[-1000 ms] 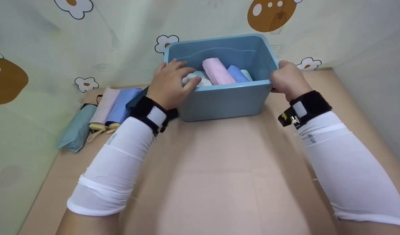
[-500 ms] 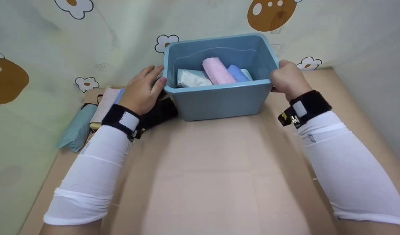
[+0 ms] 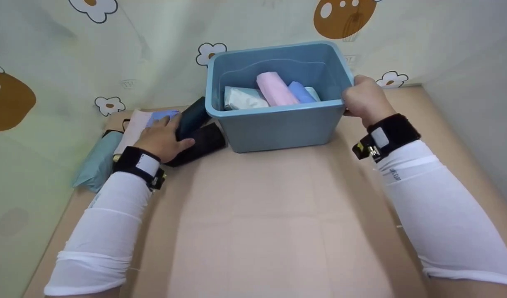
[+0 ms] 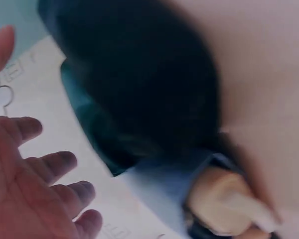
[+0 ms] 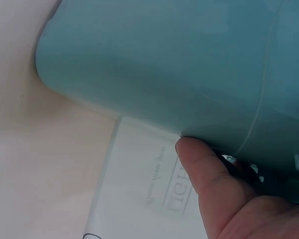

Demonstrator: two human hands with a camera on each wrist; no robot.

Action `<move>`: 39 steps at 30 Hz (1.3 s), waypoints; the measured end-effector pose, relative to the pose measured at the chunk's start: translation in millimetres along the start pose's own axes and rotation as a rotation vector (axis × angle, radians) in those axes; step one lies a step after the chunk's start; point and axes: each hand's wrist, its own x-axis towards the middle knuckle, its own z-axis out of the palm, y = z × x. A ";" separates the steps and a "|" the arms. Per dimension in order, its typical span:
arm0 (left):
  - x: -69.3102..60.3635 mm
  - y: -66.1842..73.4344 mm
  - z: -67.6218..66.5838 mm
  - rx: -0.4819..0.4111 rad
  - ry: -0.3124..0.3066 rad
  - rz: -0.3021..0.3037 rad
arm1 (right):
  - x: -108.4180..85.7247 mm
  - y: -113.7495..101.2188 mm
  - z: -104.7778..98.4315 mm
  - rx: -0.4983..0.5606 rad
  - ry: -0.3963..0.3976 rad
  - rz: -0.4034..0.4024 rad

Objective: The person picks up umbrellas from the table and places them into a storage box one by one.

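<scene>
My right hand point(image 3: 367, 99) grips the right end of a blue plastic bin point(image 3: 282, 130), its thumb against the outer wall in the right wrist view. Inside the bin lie a pale shiny packet point(image 3: 245, 99), a pink roll point(image 3: 277, 89) and a blue one point(image 3: 301, 93). My left hand point(image 3: 160, 142) hovers with fingers spread over a row of folded umbrellas left of the bin. Closest to it are a black umbrella point(image 3: 208, 142), a dark green one point(image 3: 193, 116) and a blue one point(image 3: 166, 114). The left wrist view shows a tan umbrella handle point(image 4: 219, 199) below the dark cloth.
Farther left lie a pink folded umbrella point(image 3: 131, 130) and a grey-green one point(image 3: 96, 163), by the left wall. A patterned cloth wall point(image 3: 166, 49) rises behind the bin. The tan table surface point(image 3: 270, 215) stretches out in front.
From over the bin's left rim, my left hand has moved left and down to the umbrellas, uncovering the pale packet. My right hand and the bin stay put.
</scene>
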 end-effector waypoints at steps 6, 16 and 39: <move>-1.6 -6.8 16.0 0.011 -0.041 -0.024 | 0.5 -0.3 0.3 -0.002 -0.002 0.001; -12.7 -7.3 39.2 0.052 0.043 0.000 | 0.9 -1.6 -0.4 -0.011 -0.011 0.031; -15.0 1.4 49.0 -0.020 0.049 -0.080 | 1.6 -2.6 -0.8 -0.005 -0.006 0.023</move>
